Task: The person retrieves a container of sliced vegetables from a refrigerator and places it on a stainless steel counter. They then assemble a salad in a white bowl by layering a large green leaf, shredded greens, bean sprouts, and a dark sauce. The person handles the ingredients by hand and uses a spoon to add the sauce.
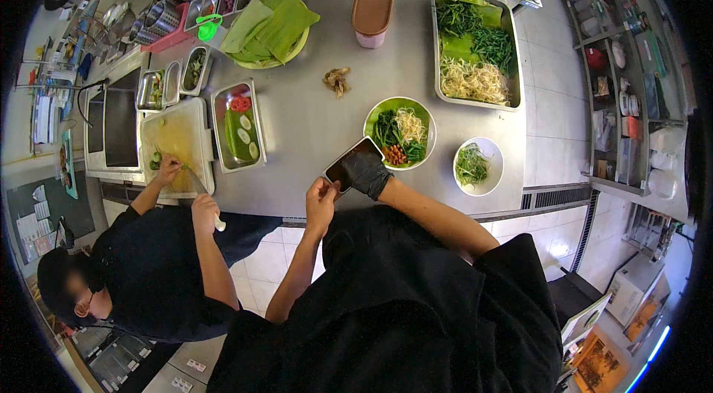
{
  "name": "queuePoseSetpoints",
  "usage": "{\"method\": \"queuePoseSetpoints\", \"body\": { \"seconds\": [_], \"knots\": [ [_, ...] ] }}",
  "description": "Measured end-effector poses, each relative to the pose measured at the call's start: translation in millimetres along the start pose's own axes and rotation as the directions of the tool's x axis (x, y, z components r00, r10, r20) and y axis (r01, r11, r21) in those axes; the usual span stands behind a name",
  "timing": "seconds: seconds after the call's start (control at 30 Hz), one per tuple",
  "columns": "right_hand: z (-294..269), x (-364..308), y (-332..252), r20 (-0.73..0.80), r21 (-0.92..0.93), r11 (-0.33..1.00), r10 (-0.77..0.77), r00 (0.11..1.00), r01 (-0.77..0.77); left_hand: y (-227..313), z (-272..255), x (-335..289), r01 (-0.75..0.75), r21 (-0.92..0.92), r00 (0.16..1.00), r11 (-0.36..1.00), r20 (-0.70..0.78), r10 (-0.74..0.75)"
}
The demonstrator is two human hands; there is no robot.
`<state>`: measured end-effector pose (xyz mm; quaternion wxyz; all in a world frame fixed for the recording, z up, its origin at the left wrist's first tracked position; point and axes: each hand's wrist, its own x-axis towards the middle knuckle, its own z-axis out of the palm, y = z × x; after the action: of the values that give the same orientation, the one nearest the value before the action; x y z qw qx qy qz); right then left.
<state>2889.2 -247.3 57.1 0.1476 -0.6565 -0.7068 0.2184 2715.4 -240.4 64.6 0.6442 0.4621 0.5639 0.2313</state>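
Note:
My bare left hand [321,202] is closed on the near end of a small rectangular metal pan [333,168], which tilts at the counter's front edge. My right hand [365,174], in a black glove, reaches over the pan's dark inside. Its fingertips are hidden, so I cannot see what they hold. Touching or just beyond the pan is a white bowl [431,142] lined with green leaf. Inside lie dark green vegetables [385,130], pale bean sprouts [410,126] and reddish-brown bits [397,155].
A steel tray [477,102] of greens and sprouts stands far right, above a white bowl of shredded greens [471,164]. A brown-lidded tub [372,7], crumpled brown scrap [336,81] and leaf-filled basket [269,29] stand farther back. At left, a co-worker [160,274] cuts with a knife [197,183] on a board [177,129].

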Motion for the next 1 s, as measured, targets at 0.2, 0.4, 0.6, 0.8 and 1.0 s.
{"method": "queuePoseSetpoints", "body": {
  "seconds": [0.2, 0.4, 0.6, 0.8, 1.0],
  "knots": [
    [12.6, 6.9, 6.3, -0.172, 0.019, 0.999, -0.033, 0.984, 0.037, 11.6, 6.6, 4.5, 0.098, -0.268, 0.995, 0.958, 0.028, -0.094],
    [-59.8, 11.2, 31.1, -0.169, 0.514, 0.843, 0.28, 0.945, -0.158, 38.2, 18.8, 53.9, 0.037, -0.347, 0.997, 0.937, -0.051, -0.058],
    [-82.4, -39.1, 100.1, -0.063, 0.427, 0.826, 0.432, 0.9, -0.367, 60.0, 26.7, 139.0, -0.045, -0.431, 0.999, 0.901, -0.015, 0.043],
    [-1.0, -67.7, 101.5, -0.144, 0.152, 0.953, 0.282, 0.948, -0.261, 84.2, 51.5, 218.6, -0.019, -0.547, 1.0, 0.837, -0.007, 0.019],
    [-26.5, -75.4, 91.0, -0.19, 0.225, 0.879, 0.463, 0.866, -0.421, 81.2, 62.9, 271.7, -0.04, -0.551, 0.994, 0.834, -0.11, -0.025]
  ]
}}
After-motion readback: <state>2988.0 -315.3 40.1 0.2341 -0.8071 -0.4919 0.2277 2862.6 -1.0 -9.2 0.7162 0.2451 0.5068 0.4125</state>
